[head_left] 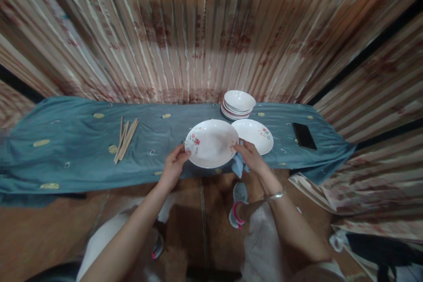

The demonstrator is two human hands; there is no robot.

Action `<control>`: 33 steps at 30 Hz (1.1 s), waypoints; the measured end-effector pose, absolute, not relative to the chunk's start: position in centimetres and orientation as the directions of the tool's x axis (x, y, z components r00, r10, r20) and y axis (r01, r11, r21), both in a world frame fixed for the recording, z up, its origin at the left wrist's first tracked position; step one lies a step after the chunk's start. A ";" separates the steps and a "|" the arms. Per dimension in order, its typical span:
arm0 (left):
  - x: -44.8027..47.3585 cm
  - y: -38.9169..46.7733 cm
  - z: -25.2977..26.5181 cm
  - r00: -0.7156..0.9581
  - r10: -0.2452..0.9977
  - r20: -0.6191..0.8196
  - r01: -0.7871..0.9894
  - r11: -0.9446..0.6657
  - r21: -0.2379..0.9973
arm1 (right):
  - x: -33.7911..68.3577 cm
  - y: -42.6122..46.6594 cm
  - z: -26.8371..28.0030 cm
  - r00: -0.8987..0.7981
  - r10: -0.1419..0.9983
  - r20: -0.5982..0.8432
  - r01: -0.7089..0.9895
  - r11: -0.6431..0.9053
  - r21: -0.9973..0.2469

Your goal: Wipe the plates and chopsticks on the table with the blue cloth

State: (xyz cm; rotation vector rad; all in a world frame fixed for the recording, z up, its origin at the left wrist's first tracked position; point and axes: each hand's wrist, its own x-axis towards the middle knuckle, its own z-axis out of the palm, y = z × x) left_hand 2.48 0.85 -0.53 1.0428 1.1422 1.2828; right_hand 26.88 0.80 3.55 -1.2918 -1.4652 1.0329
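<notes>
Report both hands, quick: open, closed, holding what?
Left hand: closed, holding the front plate by its left rim.
Right hand: closed, holding its right rim and a blue cloth.

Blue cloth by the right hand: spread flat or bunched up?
Bunched up: the blue cloth hangs in loose folds below the right hand, beside the floral plate held between both hands.

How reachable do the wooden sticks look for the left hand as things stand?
Probably yes: only tablecloth shows between the left hand and the wooden sticks. That hand is gripping the plate, though, so it would likely need to let go first.
</notes>
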 end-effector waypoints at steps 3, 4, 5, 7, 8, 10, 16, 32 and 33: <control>3.5 0.5 0.0 -0.033 0.999 -0.012 -0.182 0.006 0.983 | 27.9 0.7 4.1 -0.053 0.994 0.091 0.282 0.103 -0.954; 3.8 0.5 0.1 -0.030 1.000 0.009 -0.174 -0.014 0.985 | 28.3 0.6 4.3 -0.053 0.994 0.099 0.291 0.110 -0.950; 4.2 0.5 0.1 -0.027 0.999 0.030 -0.163 -0.034 0.986 | 28.6 0.6 4.4 -0.053 0.992 0.115 0.297 0.126 -0.947; 5.0 0.6 0.2 -0.030 0.998 0.063 -0.146 -0.067 0.987 | 29.5 0.7 4.6 -0.048 0.985 0.166 0.324 0.173 -0.930; 5.5 0.8 0.2 -0.036 0.996 0.076 -0.140 -0.081 0.987 | 29.9 0.7 4.7 -0.031 0.980 0.197 0.355 0.195 -0.914; 6.5 1.1 0.1 -0.048 0.994 0.095 -0.138 -0.101 0.985 | 30.9 0.9 4.7 0.036 0.967 0.253 0.453 0.210 -0.866; 10.3 2.8 -0.1 -0.051 0.986 0.161 -0.092 -0.165 0.982 | 33.7 1.0 4.6 0.252 0.917 0.309 0.707 0.044 -0.706; 15.4 6.0 -1.2 0.020 0.985 0.170 0.187 -0.171 0.967 | 38.3 1.6 2.9 0.374 0.889 0.265 0.839 -0.203 -0.504; 15.6 6.1 -1.2 0.019 0.985 0.169 0.205 -0.169 0.964 | 38.5 1.6 2.8 0.376 0.889 0.261 0.841 -0.209 -0.499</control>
